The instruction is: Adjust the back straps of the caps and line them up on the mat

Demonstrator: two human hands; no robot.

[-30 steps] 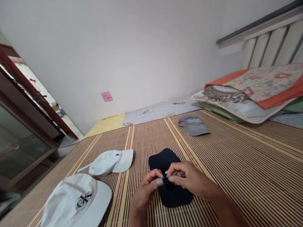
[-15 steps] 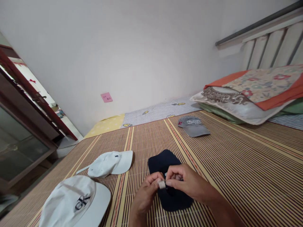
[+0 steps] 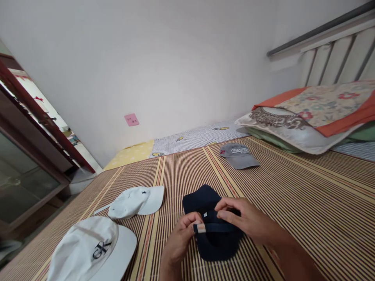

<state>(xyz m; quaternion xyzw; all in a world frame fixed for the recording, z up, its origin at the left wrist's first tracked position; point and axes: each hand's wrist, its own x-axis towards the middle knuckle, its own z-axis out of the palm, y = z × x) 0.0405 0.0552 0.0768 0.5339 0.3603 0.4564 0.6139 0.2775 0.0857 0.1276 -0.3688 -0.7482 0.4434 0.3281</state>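
A navy baseball cap [image 3: 218,248] lies on the striped mat with its back strap [image 3: 215,227] stretched across the opening. The strap has a pale patch [image 3: 201,228] near its left end. My left hand [image 3: 182,238] pinches that end between thumb and fingers. Just above the strap, on the cap's right side, my right hand [image 3: 243,218] hovers with its fingers curved and the thumb slightly apart. Nothing shows between its fingertips. Some of its fingers are hidden behind the hand.
To the left lie a white cap with a small logo [image 3: 129,203] and a white cap with black letters [image 3: 88,246]. A grey cap [image 3: 240,156] lies farther back. Stacked pillows [image 3: 293,127] are at the right on the bamboo mat [image 3: 293,187], beside the wall [image 3: 181,62].
My right hand has let go of the strap and moved right and slightly up. More of the strap now shows. My left hand stays at the strap end.
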